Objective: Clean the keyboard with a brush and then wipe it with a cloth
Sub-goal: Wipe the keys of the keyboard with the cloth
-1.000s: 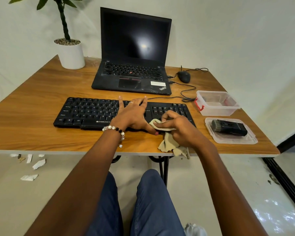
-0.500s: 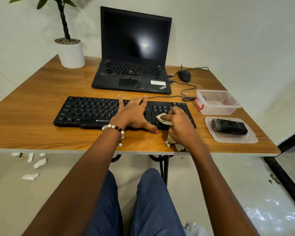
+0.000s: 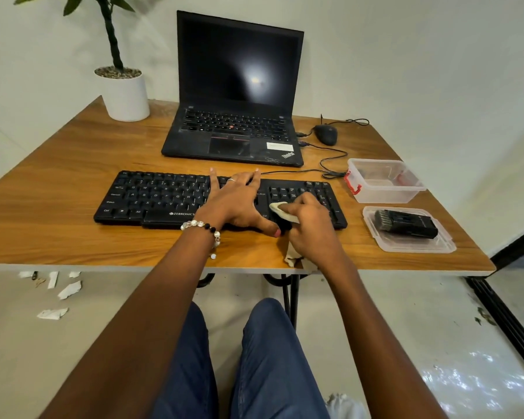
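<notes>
A: The right hand [image 3: 310,225] pinches the cloth [image 3: 282,211] on the keyboard [image 3: 164,198], toward its 3 o'clock end

B: The left hand [image 3: 236,201], fingers spread, pins it; short firm strokes should work best, with the brush [image 3: 406,223] parked at 3 o'clock

Bare forearms, no sleeves; a bracelet [image 3: 204,229] of white, clear and black beads circles the left wrist, a thin silver ring [image 3: 231,179] shows on one finger, and blue jeans [image 3: 254,358] cover both legs.
</notes>
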